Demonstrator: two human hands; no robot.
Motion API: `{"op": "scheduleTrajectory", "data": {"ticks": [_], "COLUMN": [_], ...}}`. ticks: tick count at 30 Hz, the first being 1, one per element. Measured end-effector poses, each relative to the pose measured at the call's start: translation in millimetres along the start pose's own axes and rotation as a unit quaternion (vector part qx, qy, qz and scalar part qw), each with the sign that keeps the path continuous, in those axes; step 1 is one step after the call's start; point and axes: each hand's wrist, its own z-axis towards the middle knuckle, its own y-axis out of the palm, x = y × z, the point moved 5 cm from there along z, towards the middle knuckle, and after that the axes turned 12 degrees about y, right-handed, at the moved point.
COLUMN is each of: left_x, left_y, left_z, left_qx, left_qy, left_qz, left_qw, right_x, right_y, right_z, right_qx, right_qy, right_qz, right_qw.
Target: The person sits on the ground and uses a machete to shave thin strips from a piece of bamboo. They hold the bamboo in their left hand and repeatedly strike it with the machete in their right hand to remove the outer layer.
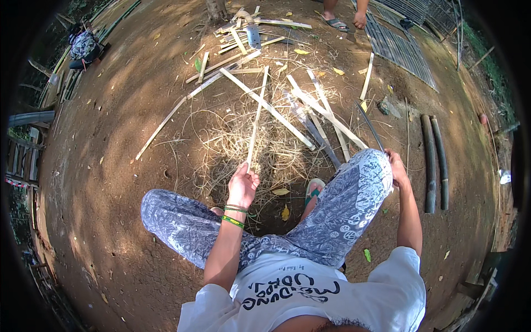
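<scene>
My left hand (243, 187) is closed round the near end of a narrow bamboo strip (258, 116), which points away from me over a pile of curly shavings (232, 138). Beside my bent right knee, my right hand (397, 167) is closed on a knife; its long, dark, narrow blade (370, 127) slants up to the left past the knee, and the handle is hidden in my fingers. Between the pile and that knee, several pale split bamboo strips (326, 113) lie crossed on the ground.
A heap of bamboo pieces (238, 44) lies by a tree trunk (215, 10), with a broad-bladed machete (253, 37) on it. Two dark bamboo poles (428, 166) lie at right. A slatted bamboo panel (398, 50) and another person's sandalled foot (336, 23) are beyond. Someone crouches far left (84, 47).
</scene>
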Motion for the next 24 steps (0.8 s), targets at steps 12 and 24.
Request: {"op": "scheduleTrajectory", "data": {"ticks": [12,24], "left_x": [-49.6,-32.2], "left_y": [12.9,21.8], "left_z": [-27.5,-38.2], "left_qx": [-0.066,-0.069], "left_qy": [0.019,0.086], "left_qz": [0.160,0.223], "left_qw": [0.985,0.969], "right_x": [-129.0,-246.2], "right_y": [1.9,28.6], "right_z": [38.1,52.0], "right_qx": [-0.149,-0.172], "right_qy": [-0.044,-0.149], "right_qz": [0.151,0.175], "right_qw": [0.976,0.958]}}
